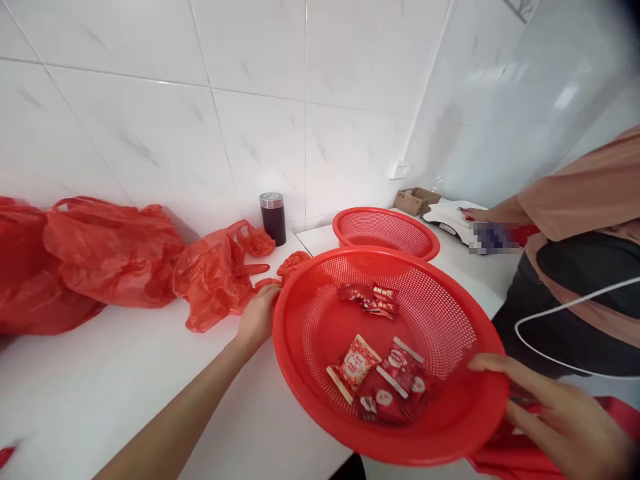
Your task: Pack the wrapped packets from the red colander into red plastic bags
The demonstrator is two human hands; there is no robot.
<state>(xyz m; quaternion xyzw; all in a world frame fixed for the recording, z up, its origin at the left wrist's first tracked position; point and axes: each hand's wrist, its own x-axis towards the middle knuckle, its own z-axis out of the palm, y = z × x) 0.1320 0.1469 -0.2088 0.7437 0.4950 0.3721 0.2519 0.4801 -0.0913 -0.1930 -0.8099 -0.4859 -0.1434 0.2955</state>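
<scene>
A round red plastic colander [295, 373] is held up and tilted toward me, at the white table's edge. Several red snack packets [355, 363] lie inside it, most near the front and a smaller group farther back. My left hand [257, 315] grips its left rim, with the fingertips hidden behind the wall. At the right rim, my right hand [555, 407] has the edge between thumb and fingers. Beneath that hand is red material [520, 453], partly covered and blurred; I cannot tell whether the hand touches it.
Another red colander [385, 220] stands behind. Red plastic bags [117, 253] line the wall at left, near a dark tumbler [273, 219]. At right, a person [580, 207] reaches over a white device [453, 220] beside a cardboard box [417, 200]. A white cord [525, 343] hangs there.
</scene>
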